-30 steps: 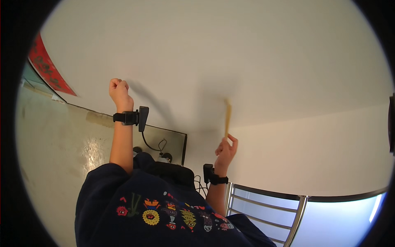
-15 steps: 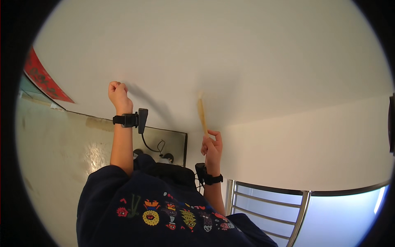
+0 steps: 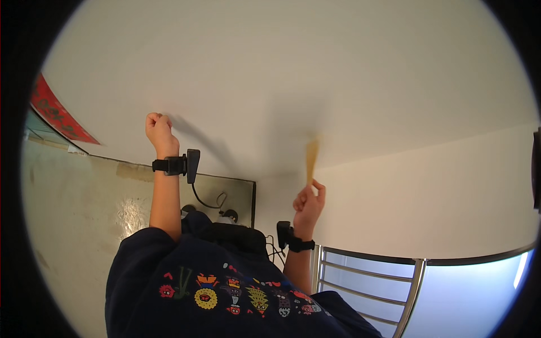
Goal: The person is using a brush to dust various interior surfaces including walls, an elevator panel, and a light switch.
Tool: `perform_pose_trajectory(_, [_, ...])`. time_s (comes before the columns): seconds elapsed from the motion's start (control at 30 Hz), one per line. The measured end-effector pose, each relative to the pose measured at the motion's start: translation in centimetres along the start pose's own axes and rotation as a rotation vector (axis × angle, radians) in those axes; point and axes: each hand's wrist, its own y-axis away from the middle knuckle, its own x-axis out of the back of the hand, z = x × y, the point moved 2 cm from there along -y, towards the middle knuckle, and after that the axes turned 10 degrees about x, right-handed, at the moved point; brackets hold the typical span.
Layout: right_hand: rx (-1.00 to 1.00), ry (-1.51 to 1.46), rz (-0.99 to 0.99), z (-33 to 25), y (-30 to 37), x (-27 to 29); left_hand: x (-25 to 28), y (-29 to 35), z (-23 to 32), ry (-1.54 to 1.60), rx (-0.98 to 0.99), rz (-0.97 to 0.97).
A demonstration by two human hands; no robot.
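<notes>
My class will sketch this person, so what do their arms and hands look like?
The left hand and right hand are ungloved. Each wrist wears a black strap carrying a black module; a black cable leaves the left one. The dark navy sleeves are short.

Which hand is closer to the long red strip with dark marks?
Left. The left hand is right of the red strip, with a gap between. The right hand, holding a thin, blurred yellowish stick, is much farther right and lower in the picture.
</notes>
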Motion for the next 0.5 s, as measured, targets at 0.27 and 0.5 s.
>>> perform_pose_trajectory(0.27, [-0.056, 0.08, -0.455, -0.1, 3.4, -4.4, 0.1, -0.3, -0.2, 0.005, 0.008, -0.022])
perform_pose_trajectory(0.5, [0.075, -0.084, 0.114, -1.4, -0.6, 1.1, 0.4, -0.6, 0.5, 0.014, -0.027, 0.031])
